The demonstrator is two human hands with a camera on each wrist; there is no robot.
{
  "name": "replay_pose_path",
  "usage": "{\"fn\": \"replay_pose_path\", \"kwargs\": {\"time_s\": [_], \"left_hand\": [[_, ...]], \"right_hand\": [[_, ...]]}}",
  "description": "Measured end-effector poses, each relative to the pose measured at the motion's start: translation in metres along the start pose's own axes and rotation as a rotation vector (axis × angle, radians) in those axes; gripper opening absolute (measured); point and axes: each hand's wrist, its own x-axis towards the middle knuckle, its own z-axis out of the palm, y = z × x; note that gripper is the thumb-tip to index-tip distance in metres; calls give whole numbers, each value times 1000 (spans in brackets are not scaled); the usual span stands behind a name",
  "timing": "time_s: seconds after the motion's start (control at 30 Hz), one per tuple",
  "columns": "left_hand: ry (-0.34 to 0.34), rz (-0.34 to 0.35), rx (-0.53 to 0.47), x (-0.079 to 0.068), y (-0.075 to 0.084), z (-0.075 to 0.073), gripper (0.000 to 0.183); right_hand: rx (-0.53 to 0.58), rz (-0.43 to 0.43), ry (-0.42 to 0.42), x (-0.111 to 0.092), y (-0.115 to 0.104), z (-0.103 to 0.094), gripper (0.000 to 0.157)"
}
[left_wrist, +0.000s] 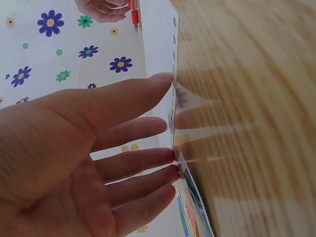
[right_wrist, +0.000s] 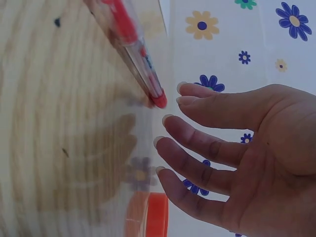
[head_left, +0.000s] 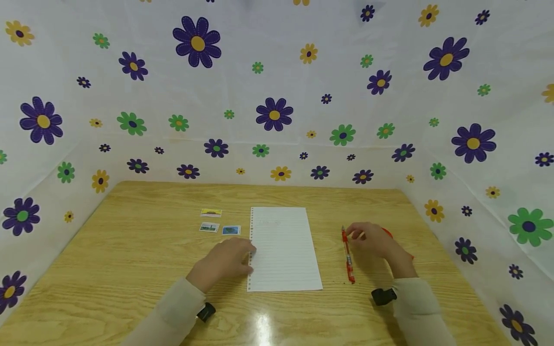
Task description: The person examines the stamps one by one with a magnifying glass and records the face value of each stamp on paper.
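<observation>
A sheet of lined paper (head_left: 283, 250) with punched holes down its left side lies on the table. My left hand (head_left: 225, 262) is at that holed edge, fingertips touching it, fingers extended in the left wrist view (left_wrist: 118, 148). To the right of the sheet lies a red clear-barrelled pen (head_left: 347, 254), its tip pointing away from me. My right hand (head_left: 374, 239) is beside the pen's tip end, fingers loosely bent. In the right wrist view, nothing is between the fingers (right_wrist: 197, 138), and a gap separates them from the pen (right_wrist: 131, 44).
Several small picture cards, one yellow (head_left: 211, 213), one pale (head_left: 209, 227) and one blue (head_left: 231, 230), lie left of the sheet. An orange-red round object (right_wrist: 157, 217) sits beyond the right hand, mostly hidden in the head view. Flower-printed cloth (head_left: 277, 158) walls the wooden table (head_left: 143, 240).
</observation>
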Motion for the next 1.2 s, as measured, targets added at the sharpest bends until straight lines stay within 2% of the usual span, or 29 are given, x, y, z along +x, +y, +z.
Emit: {"fn": "replay_pose_path", "kwargs": {"time_s": [0.27,0.5,0.73,1.07,1.2], "left_hand": [[-14,-8,-25,-2,2,0,44],[-7,-10,-26,-2,1,0,45],[0,5,-41,-4,0,-1,43],[16,24,-73,-2,0,-1,41],[16,21,-82,-2,-1,0,41]], "right_hand": [[-31,54,-14,-1,-5,7,20],[-47,13,-13,2,-5,10,21],[-56,31,-29,5,-4,13,23],[-50,44,-28,2,-6,11,18],[-53,22,-47,2,-6,11,21]]}}
